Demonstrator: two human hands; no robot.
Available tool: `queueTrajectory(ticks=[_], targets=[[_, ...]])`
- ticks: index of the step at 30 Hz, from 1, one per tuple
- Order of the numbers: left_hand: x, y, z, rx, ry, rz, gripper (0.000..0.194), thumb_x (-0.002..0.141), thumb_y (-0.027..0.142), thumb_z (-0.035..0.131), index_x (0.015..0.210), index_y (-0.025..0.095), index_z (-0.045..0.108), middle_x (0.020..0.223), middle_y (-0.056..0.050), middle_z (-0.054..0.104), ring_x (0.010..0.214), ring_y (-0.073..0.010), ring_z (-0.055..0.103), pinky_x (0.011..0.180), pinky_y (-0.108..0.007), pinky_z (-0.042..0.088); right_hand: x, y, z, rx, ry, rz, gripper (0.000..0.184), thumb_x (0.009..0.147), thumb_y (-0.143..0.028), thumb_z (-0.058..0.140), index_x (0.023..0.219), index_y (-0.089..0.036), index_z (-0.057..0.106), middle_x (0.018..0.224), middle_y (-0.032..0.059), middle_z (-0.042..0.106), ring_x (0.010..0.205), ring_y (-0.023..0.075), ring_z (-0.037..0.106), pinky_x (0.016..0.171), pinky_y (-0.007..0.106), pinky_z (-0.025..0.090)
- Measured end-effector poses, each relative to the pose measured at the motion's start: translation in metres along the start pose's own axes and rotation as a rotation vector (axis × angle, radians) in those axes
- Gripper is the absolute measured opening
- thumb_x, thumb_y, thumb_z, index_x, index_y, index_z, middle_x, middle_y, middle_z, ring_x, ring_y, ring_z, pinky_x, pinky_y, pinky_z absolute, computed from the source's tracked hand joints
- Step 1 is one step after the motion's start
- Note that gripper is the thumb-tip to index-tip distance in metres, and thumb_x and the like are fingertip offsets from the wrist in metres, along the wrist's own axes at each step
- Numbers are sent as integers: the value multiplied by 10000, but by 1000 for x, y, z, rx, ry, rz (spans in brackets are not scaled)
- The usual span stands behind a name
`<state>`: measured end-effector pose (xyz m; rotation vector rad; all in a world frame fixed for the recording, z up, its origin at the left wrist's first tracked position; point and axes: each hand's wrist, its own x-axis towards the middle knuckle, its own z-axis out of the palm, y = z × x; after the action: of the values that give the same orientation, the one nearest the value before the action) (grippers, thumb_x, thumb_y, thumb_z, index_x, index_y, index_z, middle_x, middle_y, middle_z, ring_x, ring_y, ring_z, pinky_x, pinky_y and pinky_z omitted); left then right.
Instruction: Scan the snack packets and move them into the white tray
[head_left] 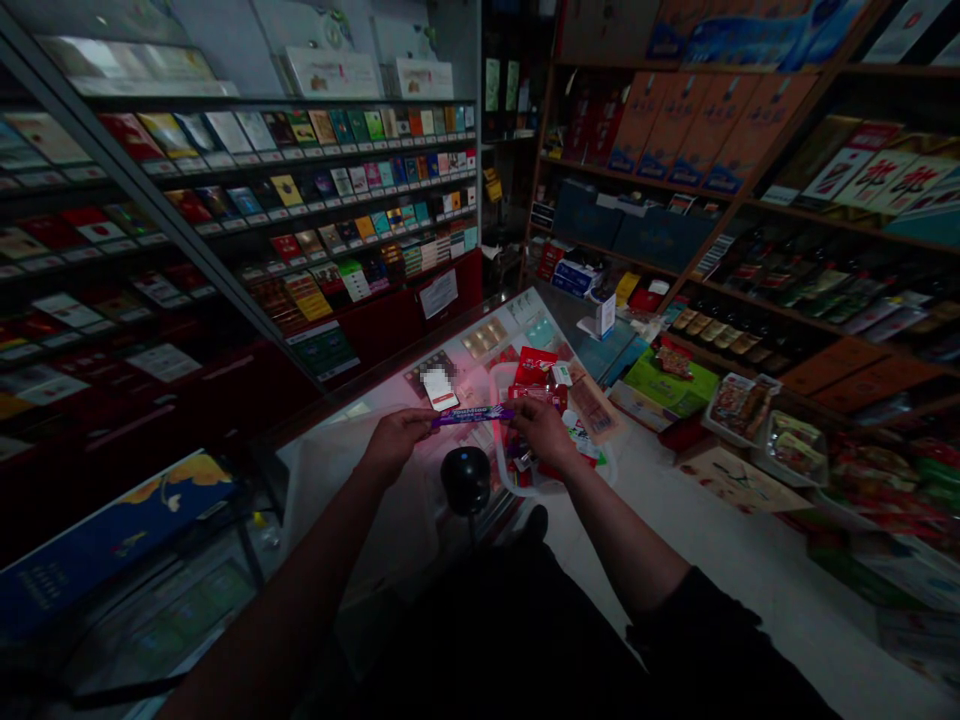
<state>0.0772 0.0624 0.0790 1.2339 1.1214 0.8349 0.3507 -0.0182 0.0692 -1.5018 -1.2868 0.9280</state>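
Observation:
A long, thin purple snack stick (472, 414) in a printed wrapper stretches level between my two hands. My left hand (396, 440) pinches its left end, and my right hand (541, 432) grips the right end. Below the stick stands a black barcode scanner (465, 478) with a rounded head. Just behind the stick, a phone (439, 388) with a lit white screen lies on the glass counter. Under and beside my right hand is a translucent plastic basket (609, 478) filled with red, white and green snack packets (535, 364).
On the left, another pale plastic tub (360, 510) sits on the glass counter (352, 408), near a blue box (112, 530). Shelves of cigarette packs (360, 180) line the back. Boxes and bottles (810, 280) fill the right shelves, with snack trays (742, 405) below.

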Motion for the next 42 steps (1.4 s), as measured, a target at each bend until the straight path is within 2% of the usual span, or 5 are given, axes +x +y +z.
queueTrajectory(ticks=[14,19,25,30,42], targets=[[5,0,-20,446,9,186,315,778,470,716,905,192,790,788,-34,767,747,-210,696,723,-326,543,15,1,6,-235,85,-232,132,918,-279,687,857,-220,789,918,52,758,935,215,691,914,362,521],[18,-10,-32,675,27,388,272,836,464,671,865,228,805,1085,-74,758,1017,-247,698,969,-400,566,28,19,7,-201,43,-186,107,891,-268,734,809,-222,786,1253,99,739,1214,255,660,1094,448,474],[30,-24,-53,866,2,530,281,908,420,611,915,239,826,1513,-77,589,1459,-343,463,1256,-565,354,33,23,14,-344,-99,-203,115,909,-220,708,900,-232,822,1514,98,611,1466,299,494,1243,563,317],[31,-29,-68,974,-40,595,297,936,391,577,948,236,831,1576,-77,538,1546,-359,345,1287,-602,289,37,24,25,-429,-152,-238,132,898,-175,712,927,-235,826,1582,77,549,1577,316,327,1270,611,253],[28,-52,-82,1016,-53,520,327,932,399,558,965,224,833,1570,-78,548,1570,-368,316,1288,-601,288,43,37,42,-577,-219,-290,124,875,-160,733,912,-219,835,1598,109,532,1585,345,319,1288,615,225]])
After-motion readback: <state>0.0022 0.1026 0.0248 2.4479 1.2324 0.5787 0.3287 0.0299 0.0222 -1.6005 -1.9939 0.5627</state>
